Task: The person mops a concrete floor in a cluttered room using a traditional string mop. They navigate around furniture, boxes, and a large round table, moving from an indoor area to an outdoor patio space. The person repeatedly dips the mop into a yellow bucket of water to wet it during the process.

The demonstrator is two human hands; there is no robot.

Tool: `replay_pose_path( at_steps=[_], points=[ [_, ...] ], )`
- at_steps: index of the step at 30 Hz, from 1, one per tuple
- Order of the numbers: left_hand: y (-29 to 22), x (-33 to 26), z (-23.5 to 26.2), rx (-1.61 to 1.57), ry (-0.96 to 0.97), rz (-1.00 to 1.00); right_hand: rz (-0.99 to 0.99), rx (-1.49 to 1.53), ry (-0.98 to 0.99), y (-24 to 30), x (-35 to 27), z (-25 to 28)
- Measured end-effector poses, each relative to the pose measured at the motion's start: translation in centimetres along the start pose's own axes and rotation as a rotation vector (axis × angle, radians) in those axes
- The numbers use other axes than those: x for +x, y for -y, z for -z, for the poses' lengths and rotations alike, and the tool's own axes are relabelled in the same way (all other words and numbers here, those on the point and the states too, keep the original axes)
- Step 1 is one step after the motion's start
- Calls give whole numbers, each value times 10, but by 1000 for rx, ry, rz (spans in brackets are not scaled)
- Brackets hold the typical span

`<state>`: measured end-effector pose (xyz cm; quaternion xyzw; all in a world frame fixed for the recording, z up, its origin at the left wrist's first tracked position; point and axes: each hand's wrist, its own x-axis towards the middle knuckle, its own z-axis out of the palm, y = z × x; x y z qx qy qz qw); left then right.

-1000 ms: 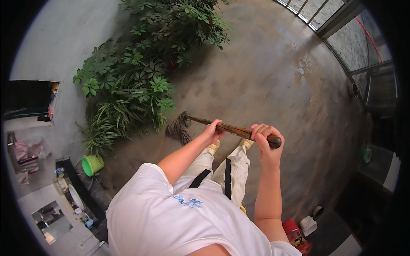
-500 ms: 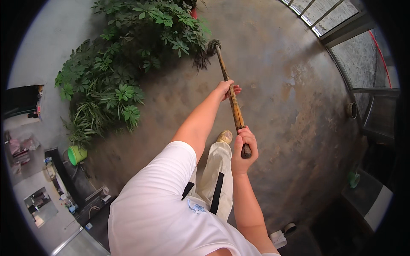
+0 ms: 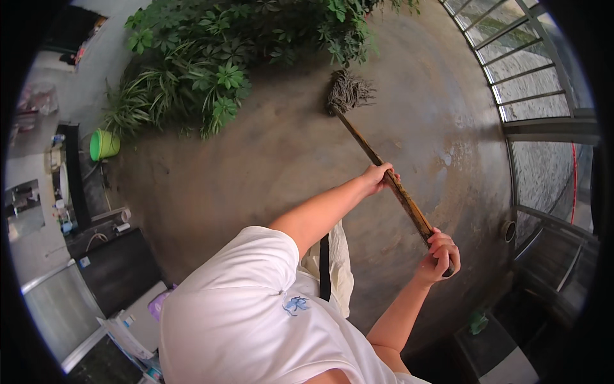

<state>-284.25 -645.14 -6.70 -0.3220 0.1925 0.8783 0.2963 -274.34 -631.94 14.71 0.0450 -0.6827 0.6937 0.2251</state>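
Gripping mop [image 3: 348, 93] handle, left hand [image 3: 377, 177], right hand [image 3: 438, 256]

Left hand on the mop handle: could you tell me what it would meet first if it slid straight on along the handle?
Sliding up the handle, the left hand would probably meet the mop head first; the plants lie beyond, though depth is unclear.

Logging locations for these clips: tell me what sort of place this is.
Probably a home's covered balcony or patio: bare concrete floor, leafy potted plants along one side, a metal window grille on the other. Both hands hold a string mop.
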Motion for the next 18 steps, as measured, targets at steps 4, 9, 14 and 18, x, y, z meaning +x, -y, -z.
replay_pose_path(
  at_steps=[4, 9, 14, 18],
  points=[
    [14, -67, 54, -223, -54, -95, -22, 75, 116, 28, -29, -26],
    [12, -170, 147, -467, -280, -187, -228, 216, 362, 47, -87, -84],
    [1, -278, 307, -800, -387, -423, -491, 291, 736, 48, -175, -197],
    [26, -362, 468, -976, -516, -648, -692, 131, 1128, 49, -278, -276]
  ],
)
